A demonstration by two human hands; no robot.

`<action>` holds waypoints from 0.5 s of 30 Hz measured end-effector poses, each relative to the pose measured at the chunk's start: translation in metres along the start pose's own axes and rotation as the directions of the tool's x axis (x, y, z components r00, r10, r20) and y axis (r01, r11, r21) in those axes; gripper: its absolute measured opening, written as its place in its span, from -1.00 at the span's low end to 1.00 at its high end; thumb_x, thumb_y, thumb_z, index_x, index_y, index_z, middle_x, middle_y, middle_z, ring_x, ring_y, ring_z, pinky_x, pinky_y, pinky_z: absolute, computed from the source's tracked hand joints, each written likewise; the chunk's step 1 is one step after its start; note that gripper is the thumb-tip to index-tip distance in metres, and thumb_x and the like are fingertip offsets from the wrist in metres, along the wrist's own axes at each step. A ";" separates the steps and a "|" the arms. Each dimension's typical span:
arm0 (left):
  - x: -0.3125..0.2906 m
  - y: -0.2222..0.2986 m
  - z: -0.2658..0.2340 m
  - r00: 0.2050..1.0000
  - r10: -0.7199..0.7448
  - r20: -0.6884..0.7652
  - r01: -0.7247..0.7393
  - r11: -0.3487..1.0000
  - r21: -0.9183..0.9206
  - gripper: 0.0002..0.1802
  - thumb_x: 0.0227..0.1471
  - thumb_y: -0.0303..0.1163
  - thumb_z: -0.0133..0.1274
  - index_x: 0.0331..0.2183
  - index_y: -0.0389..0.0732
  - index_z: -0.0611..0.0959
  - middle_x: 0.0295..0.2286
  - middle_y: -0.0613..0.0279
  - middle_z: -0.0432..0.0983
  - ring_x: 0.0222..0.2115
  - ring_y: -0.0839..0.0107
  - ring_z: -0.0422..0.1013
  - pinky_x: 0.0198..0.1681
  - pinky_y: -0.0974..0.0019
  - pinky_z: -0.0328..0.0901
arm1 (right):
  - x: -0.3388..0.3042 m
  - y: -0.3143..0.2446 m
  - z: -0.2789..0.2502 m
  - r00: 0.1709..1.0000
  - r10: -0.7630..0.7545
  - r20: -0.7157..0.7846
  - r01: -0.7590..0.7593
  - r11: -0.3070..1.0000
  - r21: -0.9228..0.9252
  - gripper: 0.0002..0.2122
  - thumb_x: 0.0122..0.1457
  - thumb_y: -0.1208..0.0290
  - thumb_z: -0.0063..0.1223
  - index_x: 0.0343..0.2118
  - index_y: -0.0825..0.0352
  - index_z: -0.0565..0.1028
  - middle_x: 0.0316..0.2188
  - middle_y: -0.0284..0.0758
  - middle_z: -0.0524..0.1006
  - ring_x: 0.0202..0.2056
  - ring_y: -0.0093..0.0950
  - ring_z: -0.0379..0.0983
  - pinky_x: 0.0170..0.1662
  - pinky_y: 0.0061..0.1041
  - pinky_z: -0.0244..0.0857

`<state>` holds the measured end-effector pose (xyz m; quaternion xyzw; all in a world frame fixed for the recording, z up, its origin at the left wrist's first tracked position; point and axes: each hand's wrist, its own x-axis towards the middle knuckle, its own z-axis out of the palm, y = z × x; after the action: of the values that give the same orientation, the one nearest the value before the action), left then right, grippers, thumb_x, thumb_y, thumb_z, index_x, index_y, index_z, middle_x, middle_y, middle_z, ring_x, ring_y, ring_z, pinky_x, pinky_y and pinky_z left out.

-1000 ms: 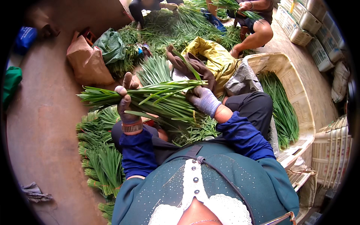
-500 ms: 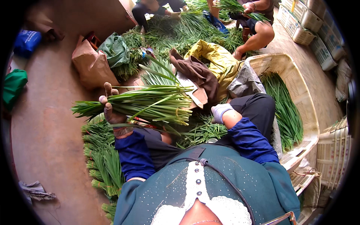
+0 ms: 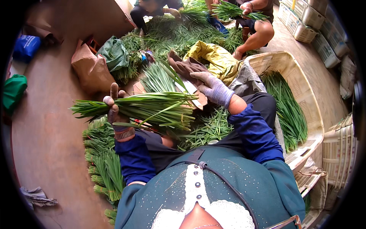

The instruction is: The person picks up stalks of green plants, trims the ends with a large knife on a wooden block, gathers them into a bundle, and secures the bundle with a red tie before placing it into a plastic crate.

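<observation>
My left hand [image 3: 113, 106], in a soiled glove with a metal watch band at the wrist, is closed around a bunch of garlic chives [image 3: 158, 108]. The bunch lies level, its leaf tips at the left and its cut ends pointing right. My right hand [image 3: 217, 91], in a pale purple glove, is raised just beyond the cut ends, fingers stretched out and holding nothing. Below it loose chives [image 3: 209, 131] lie between my legs. Further ahead rests another pile of chives [image 3: 157, 79], beside a brown cloth [image 3: 187, 65].
Tied chive bundles [image 3: 108, 168] line the floor at my left. On my right stands a cream plastic crate [image 3: 310, 99] with chives inside. A yellow sack [image 3: 217, 63] and a brown bag [image 3: 91, 70] lie ahead. Two people work at a large chive heap [image 3: 171, 34] at the back.
My right hand has risen from near my knee, moving forward and left, and its fingers have stretched out. My left hand keeps the bunch nearly in place.
</observation>
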<state>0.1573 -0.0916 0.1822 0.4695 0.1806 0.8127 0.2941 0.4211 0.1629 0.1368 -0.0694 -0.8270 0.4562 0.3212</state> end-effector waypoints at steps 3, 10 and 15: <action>0.002 -0.001 0.003 0.999 -0.043 0.009 0.043 0.999 0.013 -0.83 0.04 -0.53 0.15 -0.28 -0.10 0.57 0.17 0.03 0.25 0.06 0.18 0.37 0.02 -0.03 0.45 | 0.009 0.007 -0.005 0.860 0.180 0.477 -0.317 0.922 0.224 -0.54 0.14 0.53 0.04 0.15 0.29 0.38 0.03 -0.29 0.45 0.03 -0.53 0.35 0.11 -0.52 0.24; 0.007 -0.011 0.028 0.992 -0.123 -0.027 0.124 0.992 0.033 -0.80 0.02 -0.55 0.14 -0.26 -0.12 0.55 0.17 -0.01 0.23 0.04 0.16 0.38 0.00 -0.01 0.46 | 0.012 0.013 0.015 0.895 0.143 0.422 -0.023 0.961 -0.277 -0.77 0.06 0.41 0.15 -0.20 0.32 0.53 -0.51 -0.14 0.53 -0.41 -0.31 0.52 -0.23 -0.41 0.38; 0.004 -0.013 0.022 0.991 -0.129 -0.022 0.131 0.985 0.113 -0.78 -0.02 -0.50 0.20 -0.27 -0.14 0.55 0.15 -0.06 0.25 0.02 0.15 0.40 -0.03 0.02 0.48 | 0.014 -0.017 0.020 0.927 0.207 0.313 -0.158 0.972 -0.176 -0.84 0.04 0.45 0.14 -0.32 0.35 0.50 -0.50 -0.24 0.53 -0.43 -0.43 0.47 -0.28 -0.44 0.35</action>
<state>0.1790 -0.0787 0.1885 0.4669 0.2592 0.7834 0.3179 0.4015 0.1449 0.1490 -0.0926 -0.8903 0.4269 0.1284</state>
